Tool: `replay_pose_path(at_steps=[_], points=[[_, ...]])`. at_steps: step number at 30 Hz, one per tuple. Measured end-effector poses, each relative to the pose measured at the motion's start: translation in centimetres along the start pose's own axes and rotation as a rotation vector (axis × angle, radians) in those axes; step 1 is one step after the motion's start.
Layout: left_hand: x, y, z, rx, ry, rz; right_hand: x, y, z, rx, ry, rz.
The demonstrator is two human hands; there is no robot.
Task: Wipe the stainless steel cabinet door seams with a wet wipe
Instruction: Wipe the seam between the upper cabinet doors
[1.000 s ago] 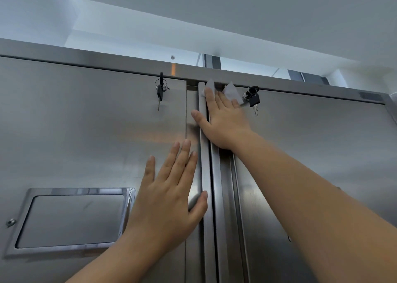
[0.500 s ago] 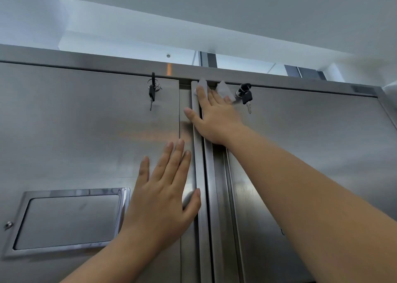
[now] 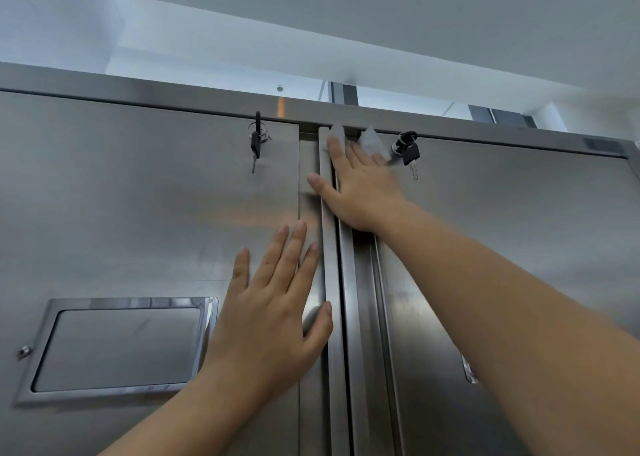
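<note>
Two stainless steel cabinet doors meet at a vertical seam (image 3: 341, 282) in the middle of the view. My right hand (image 3: 360, 189) lies flat, fingers straight, over the top of that seam and presses a white wet wipe (image 3: 372, 142) against the metal; the wipe's corners stick out above the fingertips, just under the cabinet's top rail. My left hand (image 3: 273, 313) rests flat with spread fingers on the left door (image 3: 138, 196), lower down beside the seam, its thumb on the door's edge strip.
A key hangs from the lock at the top of the left door (image 3: 255, 144), another with a black head from the right door's lock (image 3: 408, 152). A recessed handle plate (image 3: 117, 348) sits in the left door. Ceiling lies above the top rail (image 3: 173, 95).
My right hand with the wipe stays at the top of the seam, nudged slightly upward. The view has shifted a little; my left hand keeps its place on the left door.
</note>
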State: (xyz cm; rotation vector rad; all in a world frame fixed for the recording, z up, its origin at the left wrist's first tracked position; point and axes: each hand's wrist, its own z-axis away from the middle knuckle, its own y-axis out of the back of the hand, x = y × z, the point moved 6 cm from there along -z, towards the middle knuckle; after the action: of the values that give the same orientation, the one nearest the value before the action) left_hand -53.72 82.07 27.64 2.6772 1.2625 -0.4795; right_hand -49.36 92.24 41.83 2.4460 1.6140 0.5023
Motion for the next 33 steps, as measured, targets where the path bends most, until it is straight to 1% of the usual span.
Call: replay_pose_path(at_steps=[4,9,11,14,17,19,21,23,27,29,33], points=[[0.0,0.0,0.0,-0.003,0.004,0.007,0.0,0.1,-0.1,-0.002,0.002,-0.012],[0.0,0.2,0.0,-0.003,0.0,0.023,-0.9,-1.9,5.8,0.086,0.076,-0.026],[0.0,0.1,0.0,0.0,0.0,0.031,-1.1,-2.4,7.1,0.089,0.094,-0.019],[0.1,0.1,-0.1,-0.003,-0.005,0.024,-0.3,-1.6,5.7,0.051,0.105,0.023],[0.0,0.0,0.0,-0.014,-0.007,0.018,0.1,-0.9,2.5,-0.004,0.046,0.02],[0.0,0.0,0.0,-0.019,-0.008,0.019,-0.1,-0.7,0.9,0.0,-0.008,-0.003],[0.0,0.1,0.0,-0.01,-0.002,0.023,-0.5,-0.7,0.5,0.012,-0.019,-0.017],[0.0,0.3,0.0,-0.001,0.006,0.039,-0.4,-1.1,1.9,0.024,-0.006,-0.02],[-0.2,0.4,0.0,-0.006,0.053,0.072,-1.3,-2.6,8.0,0.124,0.068,-0.033],[-0.3,0.4,0.1,-0.02,0.066,0.082,-1.7,-3.3,9.9,0.132,0.087,-0.034],[-0.3,0.4,0.0,-0.034,0.045,0.07,-0.9,-2.5,7.9,0.121,0.109,0.011]])
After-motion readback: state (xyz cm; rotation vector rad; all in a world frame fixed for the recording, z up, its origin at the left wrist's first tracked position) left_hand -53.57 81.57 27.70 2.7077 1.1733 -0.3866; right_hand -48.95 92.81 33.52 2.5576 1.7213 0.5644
